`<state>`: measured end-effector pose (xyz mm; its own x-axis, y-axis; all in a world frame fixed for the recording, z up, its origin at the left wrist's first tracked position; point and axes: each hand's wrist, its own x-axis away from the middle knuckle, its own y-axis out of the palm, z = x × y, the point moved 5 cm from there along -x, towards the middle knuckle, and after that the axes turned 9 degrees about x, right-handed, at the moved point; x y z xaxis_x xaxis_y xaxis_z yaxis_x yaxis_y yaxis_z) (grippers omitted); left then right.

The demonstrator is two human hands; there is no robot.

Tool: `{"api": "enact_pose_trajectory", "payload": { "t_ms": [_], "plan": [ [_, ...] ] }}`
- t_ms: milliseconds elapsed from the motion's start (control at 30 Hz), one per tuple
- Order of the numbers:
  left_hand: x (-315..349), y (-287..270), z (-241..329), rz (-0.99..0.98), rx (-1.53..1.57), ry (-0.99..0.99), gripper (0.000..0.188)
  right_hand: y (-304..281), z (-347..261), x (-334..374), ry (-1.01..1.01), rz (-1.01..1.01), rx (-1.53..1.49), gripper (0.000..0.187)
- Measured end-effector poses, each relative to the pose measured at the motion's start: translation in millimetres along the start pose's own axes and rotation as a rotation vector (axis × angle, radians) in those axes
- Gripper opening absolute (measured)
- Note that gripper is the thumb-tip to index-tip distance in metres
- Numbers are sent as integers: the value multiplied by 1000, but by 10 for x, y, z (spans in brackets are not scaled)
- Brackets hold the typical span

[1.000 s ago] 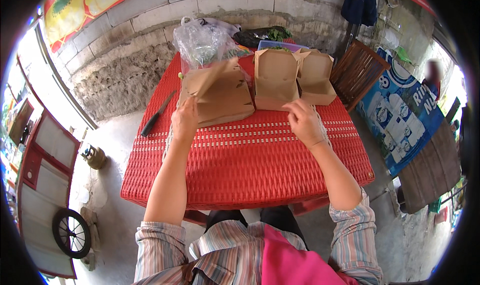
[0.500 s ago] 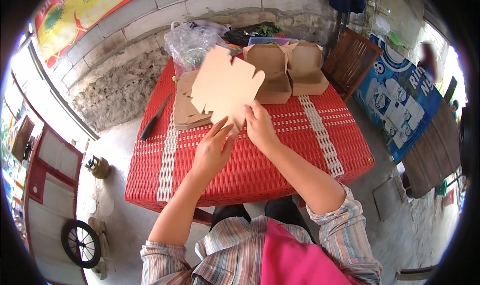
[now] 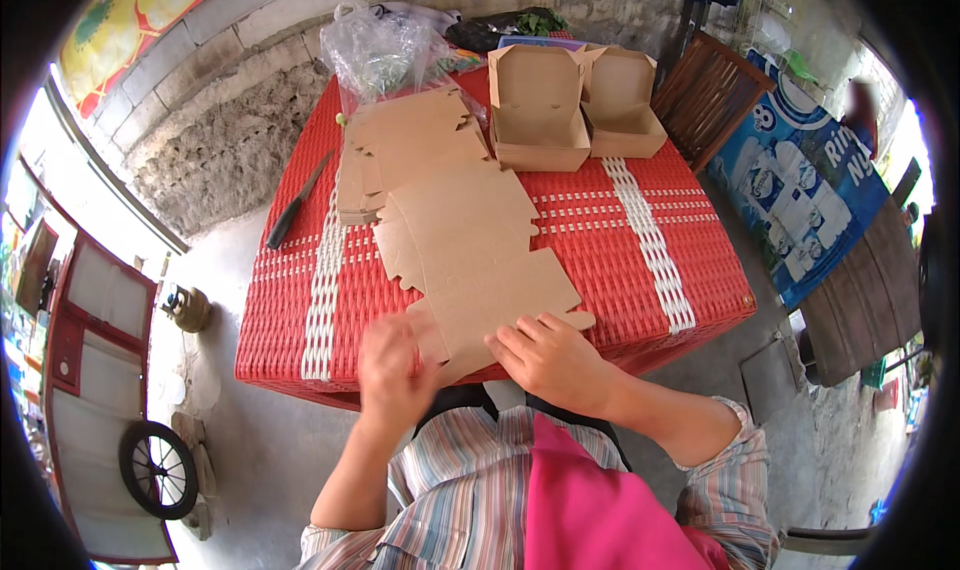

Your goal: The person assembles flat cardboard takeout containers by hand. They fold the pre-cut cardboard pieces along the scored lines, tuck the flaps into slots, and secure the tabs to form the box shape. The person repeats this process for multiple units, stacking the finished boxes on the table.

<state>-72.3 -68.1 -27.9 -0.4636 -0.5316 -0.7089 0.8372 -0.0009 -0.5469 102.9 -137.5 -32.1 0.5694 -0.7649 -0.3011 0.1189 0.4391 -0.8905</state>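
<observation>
A flat, unfolded cardboard box blank (image 3: 470,240) lies lengthwise toward me, its near end reaching the table's front edge. My right hand (image 3: 555,365) grips its near right part, with bent fingers over the top. At the near left flap is my left hand (image 3: 392,365), smeared by motion, so its fingers do not show clearly. The blank's far end overlaps a stack of flat cardboard blanks (image 3: 355,185). Two folded cardboard boxes with raised lids, a left box (image 3: 540,130) and a right box (image 3: 625,120), stand at the back right.
A knife (image 3: 295,205) lies on the red woven table (image 3: 640,220) left of the stack. Behind it sits a clear plastic bag (image 3: 380,55), beside a black bag with green leaves (image 3: 540,22). A wooden chair (image 3: 710,95) stands by the far right corner.
The blank has come down from the air onto the table, toward me, and lies flat. Both hands have moved nearer my body. My view has shifted slightly.
</observation>
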Motion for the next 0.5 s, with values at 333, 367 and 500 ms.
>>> {"api": "enact_pose_trajectory", "payload": {
  "t_ms": [333, 367, 500],
  "plan": [
    [149, 266, 169, -153, 87, -11, 21, -110, 133, 248, 112, 137, -220, 29],
    [124, 255, 184, -149, 91, -3, 20, -102, 165, 250, 122, 144, -270, 28],
    [60, 174, 126, -166, 154, -152, 16, -34, 346, 203, 187, 130, -525, 22]
  ]
}}
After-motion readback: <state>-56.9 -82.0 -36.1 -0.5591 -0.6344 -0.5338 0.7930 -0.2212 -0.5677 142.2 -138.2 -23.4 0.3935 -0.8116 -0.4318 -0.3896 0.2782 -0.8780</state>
